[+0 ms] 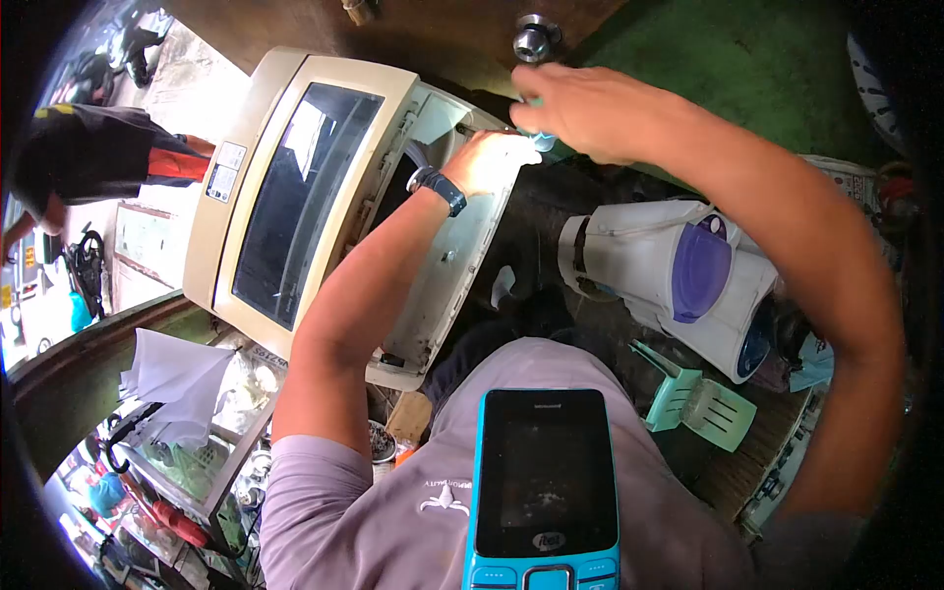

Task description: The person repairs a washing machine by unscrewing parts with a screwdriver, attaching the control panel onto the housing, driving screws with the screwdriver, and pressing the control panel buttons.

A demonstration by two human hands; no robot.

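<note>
A beige top-load washing machine [270, 108] lies in front of me, its dark window lid [300, 211] closed and the open white panel area [447, 265] towards me. My left hand [482, 162], with a dark watch [440, 189] on the wrist, reaches over the panel's upper corner. Strong glare washes out its fingers, so their grip is unclear. Just beyond, my right hand [595, 110] is closed around a teal, partly see-through tool handle [539, 140]; its tip is lost in the glare beside the left fingers. A blue keypad phone [546, 482] sits against my chest.
A white appliance with a purple panel [700, 270] lies right of my legs, near a small green plastic chair [698, 403]. Above are a wooden door [442, 39] and its round knob [532, 39]. Left are a folded white umbrella [182, 379], shelves and a person [98, 147].
</note>
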